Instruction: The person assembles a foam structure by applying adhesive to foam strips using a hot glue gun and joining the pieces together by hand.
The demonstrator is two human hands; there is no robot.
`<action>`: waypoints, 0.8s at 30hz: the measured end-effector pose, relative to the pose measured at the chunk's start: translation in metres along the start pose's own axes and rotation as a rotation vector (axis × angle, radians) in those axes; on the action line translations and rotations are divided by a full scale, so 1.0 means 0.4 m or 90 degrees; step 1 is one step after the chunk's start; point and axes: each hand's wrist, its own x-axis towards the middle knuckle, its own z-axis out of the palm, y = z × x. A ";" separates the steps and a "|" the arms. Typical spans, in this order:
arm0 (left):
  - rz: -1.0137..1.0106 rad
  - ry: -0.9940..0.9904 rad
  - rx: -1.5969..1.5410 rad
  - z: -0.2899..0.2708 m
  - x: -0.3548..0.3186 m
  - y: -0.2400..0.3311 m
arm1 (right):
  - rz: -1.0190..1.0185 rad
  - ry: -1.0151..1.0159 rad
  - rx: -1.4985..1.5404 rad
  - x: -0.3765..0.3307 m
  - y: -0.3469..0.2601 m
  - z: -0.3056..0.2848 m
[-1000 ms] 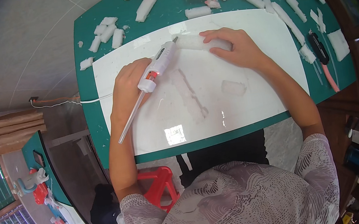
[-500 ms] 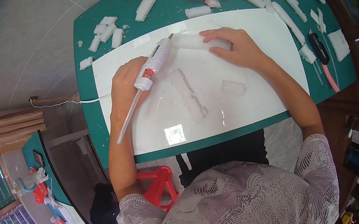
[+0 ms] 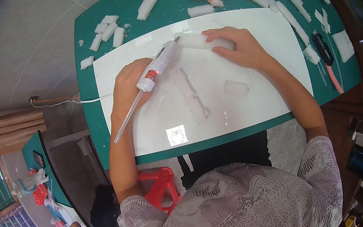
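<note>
Within left hand point(image 3: 133, 81): glue gun point(image 3: 162, 61), fingers closed round it, partly hidden.
Foam point(image 3: 192, 42): between thumb and fingers of right hand point(image 3: 242, 47), parted to its width.
Nozzle point(image 3: 177, 39): left of that grip, at the foam's end; contact unclear.
Strip point(image 3: 189, 94): bodyward of both grips, on board point(image 3: 263, 97).

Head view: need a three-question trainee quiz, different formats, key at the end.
1. Which hand holds the glue gun?

2. True or false: the right hand touches a white foam strip.

3. The white board lies on a table whose top is:
A) red
B) green
C) yellow

Key:
1. The left hand.
2. True.
3. B.
</note>
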 end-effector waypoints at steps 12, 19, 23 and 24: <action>-0.009 -0.016 -0.015 -0.002 0.001 -0.002 | -0.005 0.000 -0.008 0.000 0.003 0.000; -0.023 -0.022 -0.025 -0.007 0.003 0.005 | -0.016 0.009 -0.008 -0.001 0.006 0.002; -0.018 -0.025 -0.029 -0.007 0.003 0.004 | -0.008 -0.001 -0.013 -0.001 0.003 0.001; -0.018 -0.025 -0.028 -0.006 0.003 0.004 | -0.008 -0.001 -0.013 -0.001 0.004 0.001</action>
